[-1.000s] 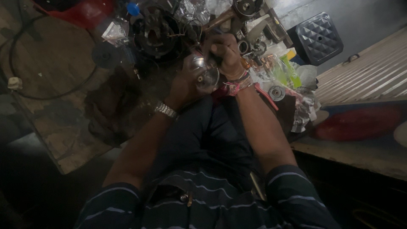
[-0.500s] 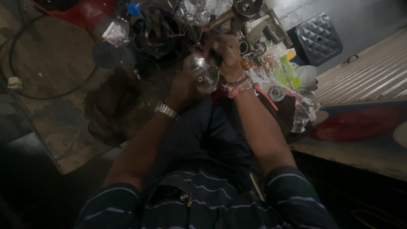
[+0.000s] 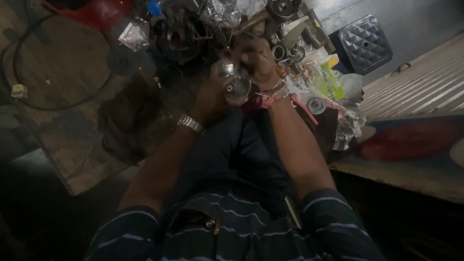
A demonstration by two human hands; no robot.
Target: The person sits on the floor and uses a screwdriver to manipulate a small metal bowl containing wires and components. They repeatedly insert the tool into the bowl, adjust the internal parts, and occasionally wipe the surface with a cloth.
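A round shiny metal part [image 3: 235, 84], like a small motor housing, sits between my two hands above my lap. My left hand [image 3: 211, 95], with a metal watch at the wrist, cups it from the left and below. My right hand [image 3: 256, 60], with red thread bands and a bangle at the wrist, is closed over its top right side; what its fingers grip is hidden. Both forearms reach out from striped sleeves.
The floor ahead is crowded: a dark round motor part with copper wire [image 3: 181, 34], a red plastic object [image 3: 96, 10], a black cable loop [image 3: 53, 96], plastic bags [image 3: 345, 123], green packets [image 3: 326, 79], a black quilted box [image 3: 362, 42]. A corrugated metal sheet [image 3: 415, 89] lies at right.
My hands and the metal part have stayed in nearly the same place; the right hand has shifted slightly on top of the part.
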